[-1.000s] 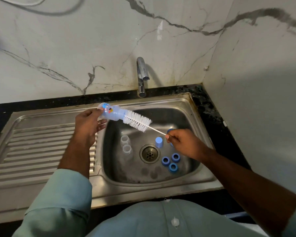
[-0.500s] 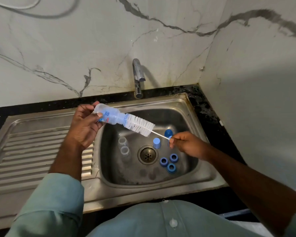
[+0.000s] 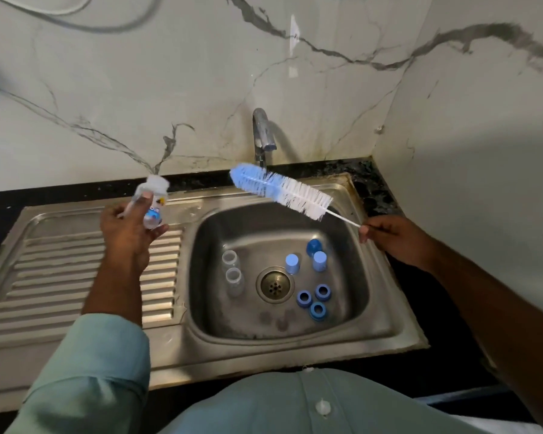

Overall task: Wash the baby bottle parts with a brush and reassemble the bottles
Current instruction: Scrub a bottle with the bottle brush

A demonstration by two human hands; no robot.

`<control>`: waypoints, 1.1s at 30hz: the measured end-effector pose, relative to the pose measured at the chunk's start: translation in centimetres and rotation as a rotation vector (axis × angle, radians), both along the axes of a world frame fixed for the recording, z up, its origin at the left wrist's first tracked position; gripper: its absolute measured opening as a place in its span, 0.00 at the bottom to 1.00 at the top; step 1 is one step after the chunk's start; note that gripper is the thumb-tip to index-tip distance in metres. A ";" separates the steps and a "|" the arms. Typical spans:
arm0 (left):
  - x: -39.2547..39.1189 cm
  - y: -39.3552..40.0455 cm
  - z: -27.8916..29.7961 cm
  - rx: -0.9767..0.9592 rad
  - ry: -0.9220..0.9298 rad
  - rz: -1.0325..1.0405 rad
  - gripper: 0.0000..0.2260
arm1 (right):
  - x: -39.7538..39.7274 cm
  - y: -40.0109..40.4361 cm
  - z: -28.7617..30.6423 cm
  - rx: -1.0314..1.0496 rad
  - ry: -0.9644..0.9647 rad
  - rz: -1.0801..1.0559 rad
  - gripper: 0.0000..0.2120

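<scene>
Left hand (image 3: 129,233) grips a clear baby bottle (image 3: 152,203) above the drainboard (image 3: 60,261), fingers curled round its light, probably slippery body. Right hand (image 3: 389,234) pinches the bottle brush (image 3: 282,191) by its thin, flexible wire handle, over the sink (image 3: 373,333).

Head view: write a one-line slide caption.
Left hand holds a baby bottle, right hand holds the brush clear of it, above the sink.
</scene>
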State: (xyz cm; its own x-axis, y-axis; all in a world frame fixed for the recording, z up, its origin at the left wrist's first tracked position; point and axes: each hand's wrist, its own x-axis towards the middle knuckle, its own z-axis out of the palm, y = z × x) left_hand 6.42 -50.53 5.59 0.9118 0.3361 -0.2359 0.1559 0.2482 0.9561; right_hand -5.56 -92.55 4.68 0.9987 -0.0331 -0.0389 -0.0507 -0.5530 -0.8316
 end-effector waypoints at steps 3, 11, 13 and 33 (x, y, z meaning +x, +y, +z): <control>-0.7 -1.6 -1.1 0.025 0.076 -0.097 0.16 | -0.4 1.6 -0.4 0.029 -0.043 -0.103 0.11; -6.2 -9.2 -2.4 0.052 0.113 -0.447 0.15 | -1.9 10.5 -2.2 -0.408 -0.216 0.081 0.13; -6.7 -9.1 -2.5 0.062 0.081 -0.393 0.15 | -2.3 10.8 -2.3 -0.511 -0.252 0.079 0.11; -9.5 -10.2 -2.5 -0.040 -0.061 -0.306 0.19 | -2.5 10.9 -1.2 -0.774 -0.283 0.041 0.10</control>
State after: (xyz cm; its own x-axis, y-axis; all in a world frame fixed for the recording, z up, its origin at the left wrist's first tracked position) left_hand -3.04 -60.69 3.14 0.9821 0.0358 -0.1850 0.1716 0.2359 0.9565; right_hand -8.06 -81.70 3.48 0.9684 0.0894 0.2329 0.1362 -0.9717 -0.1930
